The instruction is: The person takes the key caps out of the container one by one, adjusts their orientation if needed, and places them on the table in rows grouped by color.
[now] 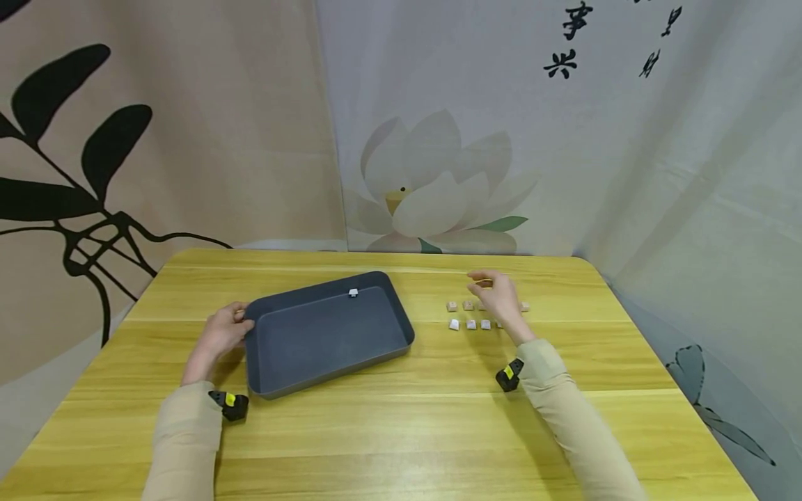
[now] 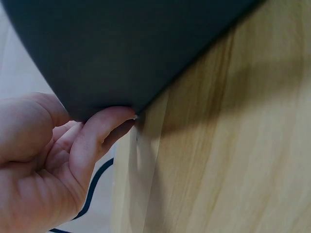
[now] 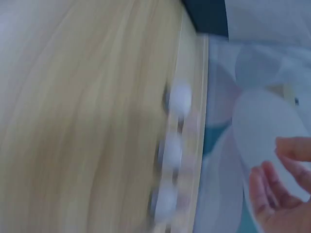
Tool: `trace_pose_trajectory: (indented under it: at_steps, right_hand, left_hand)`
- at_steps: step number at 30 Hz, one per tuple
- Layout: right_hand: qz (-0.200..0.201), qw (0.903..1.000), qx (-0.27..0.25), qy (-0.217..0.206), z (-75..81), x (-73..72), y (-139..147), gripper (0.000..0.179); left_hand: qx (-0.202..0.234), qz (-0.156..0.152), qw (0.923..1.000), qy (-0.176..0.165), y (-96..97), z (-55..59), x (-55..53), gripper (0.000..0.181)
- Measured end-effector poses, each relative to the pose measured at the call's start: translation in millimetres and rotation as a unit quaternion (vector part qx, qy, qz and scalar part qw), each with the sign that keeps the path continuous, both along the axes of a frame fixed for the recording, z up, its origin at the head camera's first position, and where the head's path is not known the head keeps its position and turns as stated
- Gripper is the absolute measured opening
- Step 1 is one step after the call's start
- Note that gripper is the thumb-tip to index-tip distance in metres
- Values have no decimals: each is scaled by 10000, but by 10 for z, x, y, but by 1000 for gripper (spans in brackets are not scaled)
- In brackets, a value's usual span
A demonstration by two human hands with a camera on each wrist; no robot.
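Observation:
My left hand point(image 1: 224, 330) grips the left end of a dark grey rectangular tray point(image 1: 326, 376), thumb at its rim. In the left wrist view, curled fingers point(image 2: 104, 126) press at the tray's lower corner. One small white keycap-like piece point(image 1: 354, 293) is inside the tray, by its far wall. To the right, my right hand point(image 1: 499, 296) hovers over two rows of similar small pieces, its thumb and fingers apart with nothing visible between them. White pieces point(image 1: 471, 325) form the nearer row, pinkish-beige ones point(image 1: 468, 305) the farther row; the hand hides some. The right wrist view is blurred.
The wooden table point(image 1: 388, 431) ends at a hanging cloth point(image 1: 438, 83) printed with a lotus and black characters. Each wrist carries a small black camera. A dark cable point(image 2: 97, 179) runs beyond the table's edge in the left wrist view.

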State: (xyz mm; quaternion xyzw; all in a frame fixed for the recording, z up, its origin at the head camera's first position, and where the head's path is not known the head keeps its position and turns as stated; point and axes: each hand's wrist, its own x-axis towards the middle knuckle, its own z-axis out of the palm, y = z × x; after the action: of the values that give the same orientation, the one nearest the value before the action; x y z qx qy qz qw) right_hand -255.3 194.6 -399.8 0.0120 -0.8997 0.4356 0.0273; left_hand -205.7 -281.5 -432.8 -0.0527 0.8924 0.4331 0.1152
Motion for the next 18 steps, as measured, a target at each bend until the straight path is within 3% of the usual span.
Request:
trace_pose_trajectory:
  at_steps: [8, 18]
  right_hand:
    - [929, 9920, -850, -99, -55, -131, -676, 33]
    - [1484, 9786, -1425, 42, -143, -244, -1325, 37]
  left_hand:
    - [-91, -42, 9999, 30, 4, 6, 9, 52]
    - [-10, -4, 10000, 45, 11, 10, 13, 51]
